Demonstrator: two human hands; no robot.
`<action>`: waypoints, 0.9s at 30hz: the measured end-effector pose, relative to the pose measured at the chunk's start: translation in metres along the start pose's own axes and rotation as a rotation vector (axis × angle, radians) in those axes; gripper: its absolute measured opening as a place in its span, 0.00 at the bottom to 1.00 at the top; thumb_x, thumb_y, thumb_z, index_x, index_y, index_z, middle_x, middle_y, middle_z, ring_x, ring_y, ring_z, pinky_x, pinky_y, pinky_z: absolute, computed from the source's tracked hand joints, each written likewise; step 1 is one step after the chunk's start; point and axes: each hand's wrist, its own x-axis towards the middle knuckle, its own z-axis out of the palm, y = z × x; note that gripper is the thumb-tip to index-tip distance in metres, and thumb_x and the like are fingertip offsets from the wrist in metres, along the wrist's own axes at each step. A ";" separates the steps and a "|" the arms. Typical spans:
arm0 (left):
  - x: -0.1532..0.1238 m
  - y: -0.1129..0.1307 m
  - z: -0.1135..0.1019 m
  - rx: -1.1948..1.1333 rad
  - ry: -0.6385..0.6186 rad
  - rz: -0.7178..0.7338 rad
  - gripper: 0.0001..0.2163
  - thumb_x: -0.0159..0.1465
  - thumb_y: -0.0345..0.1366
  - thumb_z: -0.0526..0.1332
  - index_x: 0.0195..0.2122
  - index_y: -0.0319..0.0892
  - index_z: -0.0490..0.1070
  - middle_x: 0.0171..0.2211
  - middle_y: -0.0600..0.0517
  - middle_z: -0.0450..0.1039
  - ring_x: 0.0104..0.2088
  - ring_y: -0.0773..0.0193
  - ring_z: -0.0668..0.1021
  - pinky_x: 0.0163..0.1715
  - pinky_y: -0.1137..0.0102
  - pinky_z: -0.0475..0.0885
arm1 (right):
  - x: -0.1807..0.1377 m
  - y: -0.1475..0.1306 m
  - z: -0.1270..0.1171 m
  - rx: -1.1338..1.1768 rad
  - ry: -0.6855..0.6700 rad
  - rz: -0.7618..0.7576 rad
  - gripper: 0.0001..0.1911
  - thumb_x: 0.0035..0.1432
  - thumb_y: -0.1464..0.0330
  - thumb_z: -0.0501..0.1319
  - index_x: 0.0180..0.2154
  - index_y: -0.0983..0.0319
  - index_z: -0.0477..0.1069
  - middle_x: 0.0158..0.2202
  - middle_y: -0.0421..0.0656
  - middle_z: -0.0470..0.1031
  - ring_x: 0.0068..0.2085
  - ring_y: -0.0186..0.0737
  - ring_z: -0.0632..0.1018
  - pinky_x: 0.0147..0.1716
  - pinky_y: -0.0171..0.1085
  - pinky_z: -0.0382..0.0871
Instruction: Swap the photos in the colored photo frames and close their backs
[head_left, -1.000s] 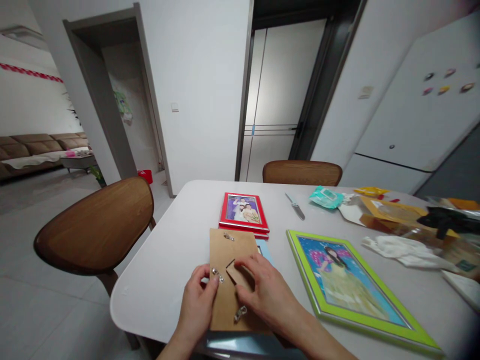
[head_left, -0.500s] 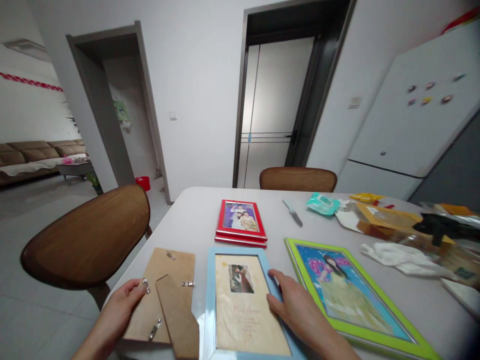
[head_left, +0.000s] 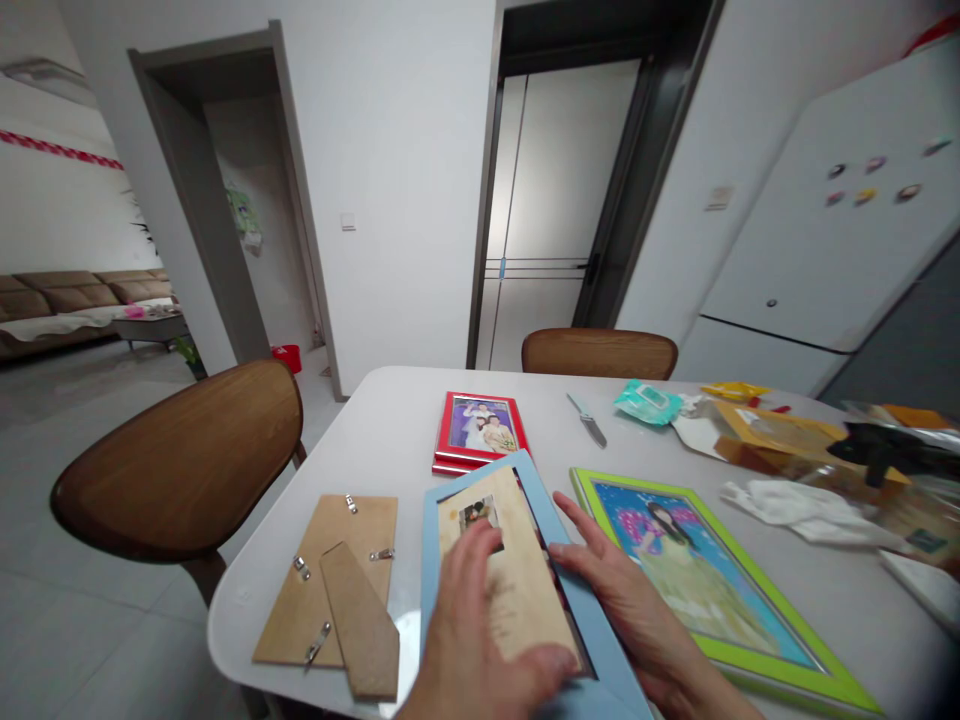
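Observation:
My right hand [head_left: 626, 590] grips the right side of a light blue picture frame [head_left: 536, 490], which is tilted up off the table. Inside the frame sits a yellowed paper sheet [head_left: 517, 580] with a small printed picture, slightly askew, and a dark strip shows along its right side. Over this sheet lies my left hand [head_left: 480, 620], fingers spread, its fingertips on or just above the printed picture; contact is unclear. To the left, a brown backing board [head_left: 289, 620] with metal clips and a stand leg [head_left: 360, 630] rests on the table.
Two stacked red picture frames [head_left: 448, 425] lie behind the blue one. A green picture frame [head_left: 784, 610] is on the right. Further back are a knife [head_left: 587, 420], a teal wipes pack [head_left: 649, 402], a white cloth [head_left: 802, 515] and assorted packaging [head_left: 780, 430]. Wooden chairs [head_left: 187, 450] flank the table.
My left hand has let go of the backing board's clip and moved right, over the sheet in the blue frame. The blue frame has been tilted up and turned by my right hand.

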 end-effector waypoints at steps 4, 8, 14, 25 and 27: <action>0.006 0.031 0.024 0.075 -0.024 0.060 0.33 0.45 0.28 0.57 0.55 0.37 0.51 0.59 0.44 0.45 0.58 0.51 0.50 0.56 0.56 0.47 | -0.004 -0.002 0.004 -0.061 -0.032 -0.054 0.39 0.43 0.65 0.61 0.55 0.53 0.46 0.27 0.36 0.70 0.22 0.31 0.70 0.24 0.32 0.64; 0.007 0.036 -0.006 0.042 0.091 0.060 0.29 0.47 0.26 0.52 0.53 0.39 0.54 0.52 0.44 0.57 0.51 0.54 0.62 0.50 0.61 0.60 | 0.006 0.008 -0.008 -0.252 -0.016 -0.110 0.39 0.45 0.63 0.59 0.56 0.58 0.43 0.29 0.37 0.70 0.24 0.32 0.70 0.26 0.33 0.64; 0.000 -0.007 -0.078 -0.254 0.276 -0.179 0.25 0.51 0.32 0.54 0.52 0.42 0.53 0.30 0.55 0.64 0.28 0.67 0.70 0.28 0.73 0.66 | 0.032 0.033 -0.036 -1.042 0.171 -0.287 0.29 0.46 0.67 0.53 0.52 0.69 0.57 0.25 0.41 0.70 0.27 0.39 0.71 0.30 0.38 0.64; 0.000 -0.079 -0.086 -0.430 0.154 -0.444 0.21 0.48 0.34 0.61 0.44 0.36 0.60 0.16 0.59 0.68 0.18 0.67 0.72 0.16 0.76 0.62 | 0.037 0.044 -0.038 -1.426 0.218 -0.567 0.17 0.49 0.67 0.53 0.41 0.66 0.68 0.41 0.50 0.69 0.42 0.46 0.70 0.43 0.43 0.62; 0.003 -0.077 -0.086 -0.455 0.104 -0.437 0.16 0.48 0.35 0.61 0.38 0.37 0.65 0.21 0.54 0.72 0.23 0.62 0.75 0.22 0.73 0.67 | 0.033 0.043 -0.030 -1.337 0.191 -0.628 0.17 0.49 0.67 0.53 0.41 0.66 0.68 0.42 0.50 0.68 0.44 0.45 0.69 0.45 0.43 0.61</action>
